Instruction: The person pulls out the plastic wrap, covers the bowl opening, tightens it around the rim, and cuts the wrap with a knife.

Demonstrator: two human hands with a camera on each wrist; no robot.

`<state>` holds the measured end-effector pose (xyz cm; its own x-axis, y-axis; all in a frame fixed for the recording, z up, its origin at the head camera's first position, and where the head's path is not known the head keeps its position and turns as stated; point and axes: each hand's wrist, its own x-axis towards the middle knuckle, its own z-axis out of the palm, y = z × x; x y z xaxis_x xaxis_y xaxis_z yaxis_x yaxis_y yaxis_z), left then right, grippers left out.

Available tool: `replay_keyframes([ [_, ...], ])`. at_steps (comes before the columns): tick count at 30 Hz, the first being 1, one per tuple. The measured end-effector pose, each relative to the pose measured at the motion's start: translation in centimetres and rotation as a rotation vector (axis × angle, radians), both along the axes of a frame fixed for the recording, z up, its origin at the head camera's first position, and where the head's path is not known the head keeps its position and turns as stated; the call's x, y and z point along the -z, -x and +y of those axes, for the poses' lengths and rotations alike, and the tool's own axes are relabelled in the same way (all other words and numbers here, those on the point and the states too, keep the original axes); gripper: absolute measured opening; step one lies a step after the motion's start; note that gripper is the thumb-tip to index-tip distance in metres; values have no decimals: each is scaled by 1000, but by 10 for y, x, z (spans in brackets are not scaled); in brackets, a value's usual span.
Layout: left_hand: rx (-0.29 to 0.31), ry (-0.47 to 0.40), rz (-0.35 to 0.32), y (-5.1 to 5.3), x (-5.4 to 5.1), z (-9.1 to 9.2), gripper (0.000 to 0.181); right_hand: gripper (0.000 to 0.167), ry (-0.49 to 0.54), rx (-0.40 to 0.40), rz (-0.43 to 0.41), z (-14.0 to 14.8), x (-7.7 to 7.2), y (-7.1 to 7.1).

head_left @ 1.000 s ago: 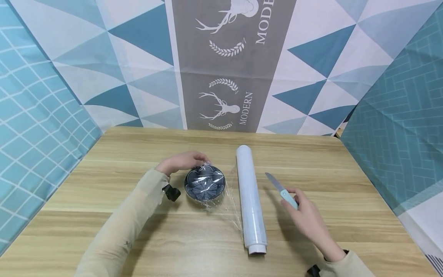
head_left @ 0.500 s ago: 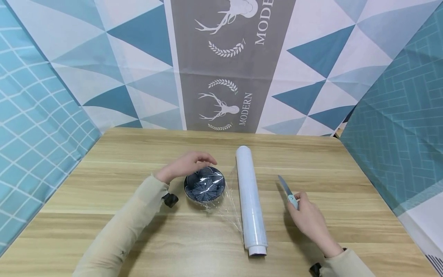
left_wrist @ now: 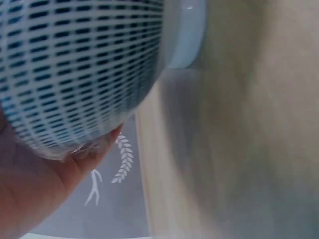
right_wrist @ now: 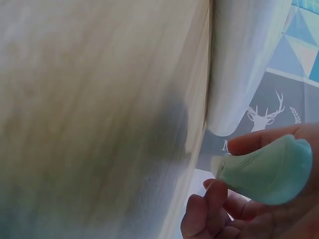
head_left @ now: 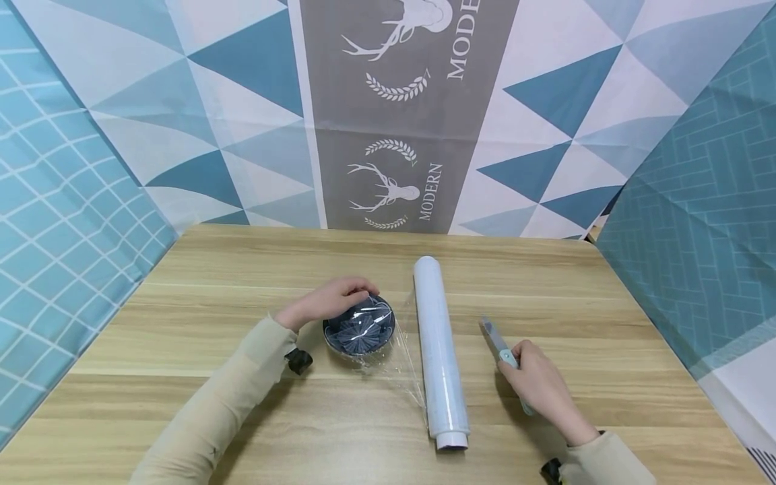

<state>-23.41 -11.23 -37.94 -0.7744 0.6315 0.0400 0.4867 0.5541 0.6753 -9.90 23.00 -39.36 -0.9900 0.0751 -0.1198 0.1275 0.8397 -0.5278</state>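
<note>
A dark blue bowl (head_left: 359, 327) with a petal pattern stands on the table, clear cling film stretched over its mouth. My left hand (head_left: 330, 298) holds the bowl's far left rim, thumb over the film and fingers past the edge. In the left wrist view, the bowl's checked outer wall (left_wrist: 84, 64) shows, with crumpled film at the rim beside a finger. The film (head_left: 400, 367) runs right to a cling film roll (head_left: 439, 357) lying lengthwise. Right of the roll, my right hand (head_left: 539, 380) grips a small knife (head_left: 496, 338) by its light teal handle (right_wrist: 269, 169), blade pointing away and left.
The wooden table (head_left: 291, 431) meets a patterned cloth backdrop (head_left: 376, 135) at its far edge. Tiled-pattern cloths (head_left: 67, 202) hang along both sides. The roll lies between the bowl and the knife.
My left hand lifted off the far rim, moved slightly right, and came down onto the rim again. The knife swung right, then turned back left in my right hand. Bowl and roll stayed put.
</note>
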Motion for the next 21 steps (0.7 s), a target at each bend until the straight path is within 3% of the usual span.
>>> replay_keyframes([
  [13,-63,-23,-47,2,22,-6,30,30,-78,-55,-61,-1,5,3],
  [21,-116,-79,-170,4,24,-5,33,36,-91,-79,-79,-2,4,4],
])
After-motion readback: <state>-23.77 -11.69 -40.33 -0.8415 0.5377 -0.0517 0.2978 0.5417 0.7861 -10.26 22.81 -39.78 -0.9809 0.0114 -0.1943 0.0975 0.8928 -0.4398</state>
